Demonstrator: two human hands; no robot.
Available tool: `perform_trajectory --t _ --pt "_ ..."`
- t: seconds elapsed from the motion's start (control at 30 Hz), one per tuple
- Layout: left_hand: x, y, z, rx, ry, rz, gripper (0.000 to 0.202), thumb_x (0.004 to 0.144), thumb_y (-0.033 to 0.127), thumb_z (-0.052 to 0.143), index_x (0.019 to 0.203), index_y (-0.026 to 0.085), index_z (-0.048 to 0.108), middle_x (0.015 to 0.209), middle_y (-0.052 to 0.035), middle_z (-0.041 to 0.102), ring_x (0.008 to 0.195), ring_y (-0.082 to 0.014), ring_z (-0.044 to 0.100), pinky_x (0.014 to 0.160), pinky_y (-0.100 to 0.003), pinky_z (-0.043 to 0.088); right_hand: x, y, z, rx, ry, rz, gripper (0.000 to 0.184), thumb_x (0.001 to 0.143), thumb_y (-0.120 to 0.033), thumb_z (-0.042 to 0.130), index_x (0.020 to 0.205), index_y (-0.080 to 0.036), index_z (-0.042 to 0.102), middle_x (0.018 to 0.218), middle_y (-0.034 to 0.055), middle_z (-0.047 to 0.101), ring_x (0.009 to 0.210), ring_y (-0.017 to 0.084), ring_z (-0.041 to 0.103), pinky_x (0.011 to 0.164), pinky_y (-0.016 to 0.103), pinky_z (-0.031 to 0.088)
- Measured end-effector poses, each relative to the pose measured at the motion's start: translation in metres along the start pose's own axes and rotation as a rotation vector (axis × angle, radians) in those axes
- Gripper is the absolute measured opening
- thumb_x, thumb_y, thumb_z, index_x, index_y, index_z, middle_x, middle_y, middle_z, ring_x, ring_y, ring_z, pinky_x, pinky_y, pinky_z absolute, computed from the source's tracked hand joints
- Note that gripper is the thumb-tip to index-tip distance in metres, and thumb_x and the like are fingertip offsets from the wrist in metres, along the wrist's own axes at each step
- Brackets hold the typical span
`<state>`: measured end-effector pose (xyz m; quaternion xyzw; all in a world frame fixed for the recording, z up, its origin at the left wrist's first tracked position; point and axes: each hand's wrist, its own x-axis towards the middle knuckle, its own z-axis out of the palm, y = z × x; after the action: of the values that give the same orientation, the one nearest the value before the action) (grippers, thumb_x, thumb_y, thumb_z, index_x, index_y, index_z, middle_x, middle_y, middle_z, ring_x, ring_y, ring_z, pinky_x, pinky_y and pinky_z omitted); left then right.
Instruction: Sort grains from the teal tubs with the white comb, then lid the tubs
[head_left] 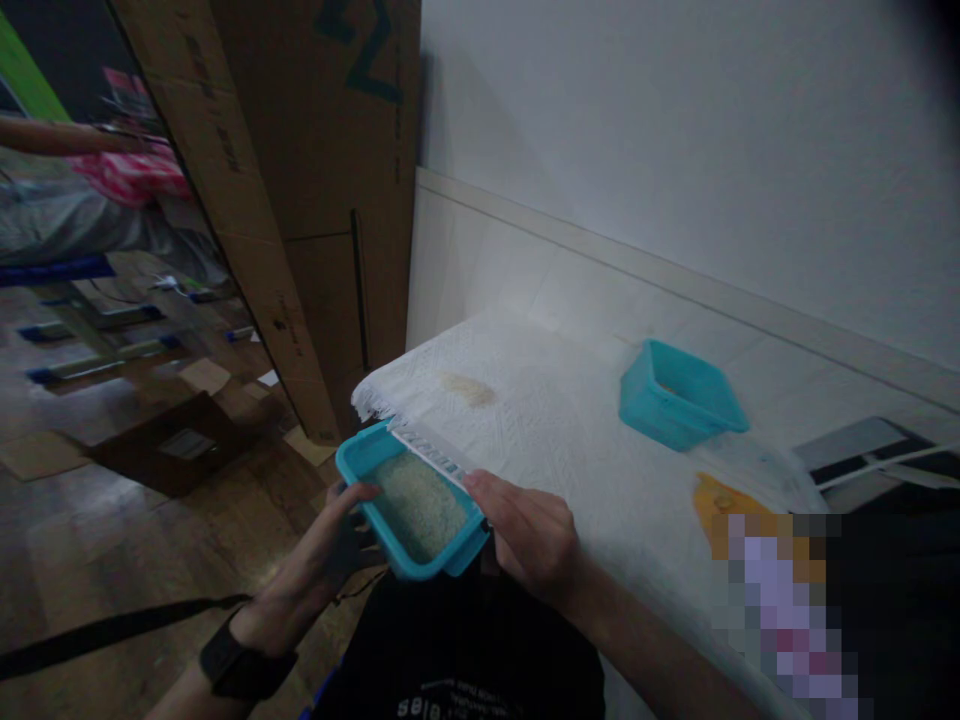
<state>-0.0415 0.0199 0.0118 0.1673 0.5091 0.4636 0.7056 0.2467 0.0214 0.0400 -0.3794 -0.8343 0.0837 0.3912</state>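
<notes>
My left hand [341, 530] grips a blue plastic container [401, 560] at its left side, thumb over the rim and the other fingers outside. Pale grains that look like rice [424, 505] lie inside it. The container is held at the front left edge of a table draped in white cloth [540, 420]. My right hand [529, 525] is closed on the near end of a flat white strip with green markings [427, 455], which runs along the container's table-side rim. On the cloth beyond is a small pile of pale grains [469, 388].
A second blue container [667, 410] stands near the wall, with clear plastic and an orange item [727, 505] beside it. A tall cardboard box [300, 200] rises at the left. A flattened carton [165, 440] lies on the floor; another person's arm [67, 137] shows behind.
</notes>
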Motion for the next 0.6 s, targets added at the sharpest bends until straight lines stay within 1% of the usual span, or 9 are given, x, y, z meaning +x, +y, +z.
perform_trajectory --t 0.07,0.13,0.2,0.27,0.3,0.37,0.43,0.5,0.6 --pt "0.0 0.0 0.0 0.017 0.022 -0.001 0.064 0.078 0.047 0.104 0.127 0.029 0.067 0.097 -0.0042 0.081 0.083 -0.0302 0.082 0.078 -0.046 0.07 0.002 0.0 -0.006 -0.008 0.046 0.009 0.049 0.107 -0.02 0.069 0.147 -0.04 0.09 0.135 0.0015 0.094 0.116 0.025 0.093 0.099 0.039 0.08" --pt "0.0 0.001 0.0 0.035 0.043 0.012 0.059 0.08 0.047 0.102 0.124 0.029 0.066 0.1 -0.0044 0.081 0.086 -0.0305 0.082 0.08 -0.047 0.071 0.011 0.011 -0.016 -0.041 0.157 0.087 0.039 0.11 -0.028 0.07 0.14 -0.04 0.093 0.126 0.0011 0.095 0.105 0.026 0.094 0.095 0.039 0.08" --pt "-0.001 0.001 0.001 0.045 0.058 0.026 0.057 0.082 0.046 0.1 0.125 0.03 0.066 0.102 -0.0039 0.081 0.088 -0.0299 0.082 0.081 -0.047 0.071 0.025 0.032 -0.028 -0.091 0.294 0.224 0.029 0.111 -0.037 0.074 0.13 -0.038 0.095 0.117 0.0039 0.096 0.089 0.026 0.092 0.086 0.038 0.078" --pt "-0.001 0.002 0.003 0.049 0.071 0.026 0.058 0.08 0.044 0.101 0.125 0.03 0.066 0.101 -0.0034 0.08 0.086 -0.0291 0.082 0.078 -0.046 0.071 0.039 0.058 -0.04 -0.135 0.394 0.357 0.028 0.108 -0.045 0.079 0.129 -0.034 0.095 0.112 0.0069 0.097 0.079 0.028 0.09 0.08 0.038 0.074" --pt "-0.001 0.003 0.003 0.046 0.073 0.023 0.059 0.078 0.043 0.101 0.124 0.03 0.066 0.102 -0.0034 0.08 0.085 -0.0285 0.081 0.077 -0.046 0.07 0.045 0.07 -0.044 -0.147 0.422 0.395 0.03 0.107 -0.047 0.08 0.129 -0.034 0.094 0.112 0.0075 0.096 0.079 0.028 0.09 0.079 0.038 0.073" --pt "0.0 0.003 0.004 0.039 0.074 0.014 0.061 0.075 0.043 0.103 0.12 0.03 0.064 0.103 -0.0033 0.08 0.083 -0.0272 0.08 0.075 -0.044 0.07 0.052 0.089 -0.048 -0.156 0.422 0.422 0.032 0.105 -0.048 0.079 0.128 -0.034 0.094 0.115 0.0073 0.096 0.081 0.03 0.09 0.08 0.039 0.071" --pt "0.0 0.003 0.004 0.033 0.068 0.004 0.062 0.074 0.045 0.104 0.118 0.029 0.064 0.103 -0.003 0.08 0.084 -0.0271 0.081 0.076 -0.044 0.07 0.052 0.099 -0.048 -0.157 0.373 0.411 0.029 0.104 -0.047 0.077 0.124 -0.034 0.094 0.113 0.0062 0.096 0.082 0.031 0.09 0.08 0.04 0.07" --pt "0.0 0.003 0.003 0.027 0.075 -0.001 0.064 0.073 0.045 0.105 0.119 0.03 0.063 0.101 -0.0023 0.079 0.085 -0.0289 0.082 0.076 -0.046 0.071 0.047 0.1 -0.044 -0.166 0.325 0.383 0.025 0.105 -0.043 0.075 0.116 -0.034 0.095 0.102 0.0053 0.095 0.081 0.03 0.09 0.078 0.038 0.068" --pt "-0.001 0.001 0.003 0.028 0.066 0.018 0.063 0.076 0.045 0.104 0.122 0.03 0.063 0.106 -0.0036 0.081 0.092 -0.0313 0.084 0.079 -0.048 0.072 0.032 0.09 -0.038 -0.2 0.291 0.308 0.024 0.108 -0.035 0.071 0.112 -0.032 0.095 0.089 0.0049 0.093 0.073 0.028 0.088 0.073 0.035 0.066"
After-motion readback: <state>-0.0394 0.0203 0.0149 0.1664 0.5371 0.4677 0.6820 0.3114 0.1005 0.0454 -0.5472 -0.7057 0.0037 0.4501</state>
